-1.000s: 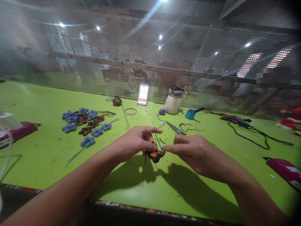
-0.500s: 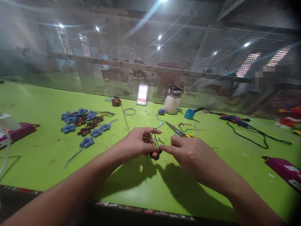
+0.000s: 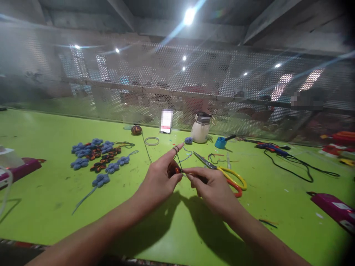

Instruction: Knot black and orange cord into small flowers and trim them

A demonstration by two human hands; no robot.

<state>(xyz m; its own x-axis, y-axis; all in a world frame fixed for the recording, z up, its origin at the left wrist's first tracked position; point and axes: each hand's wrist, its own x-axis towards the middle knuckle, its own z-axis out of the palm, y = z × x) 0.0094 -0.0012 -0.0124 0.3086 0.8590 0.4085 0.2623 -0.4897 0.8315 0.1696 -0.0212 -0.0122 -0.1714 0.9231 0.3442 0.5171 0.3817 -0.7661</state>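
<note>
My left hand (image 3: 159, 180) pinches a small orange and dark crocheted flower (image 3: 173, 169), with the forefinger stretched up and a thread looped round its tip. My right hand (image 3: 210, 186) meets it from the right, its fingers closed on the thread or the edge of the same flower. Both hands hover just above the green table (image 3: 55, 192). Scissors with yellow and red handles (image 3: 230, 177) lie right behind my right hand.
A pile of blue and orange crocheted flowers (image 3: 97, 155) lies at the left. Further back stand a white jar (image 3: 200, 128), a teal tool (image 3: 222, 142), a wire ring (image 3: 152, 140) and a yarn ball (image 3: 136, 129). Black cable (image 3: 294, 162) runs right; magenta objects (image 3: 332, 207) sit at both edges. A perforated metal screen closes the back.
The hands rose a little and drew closer together. The flower is now tucked deeper between the left fingers. The camera tilted up, and the scissors' handles came into view.
</note>
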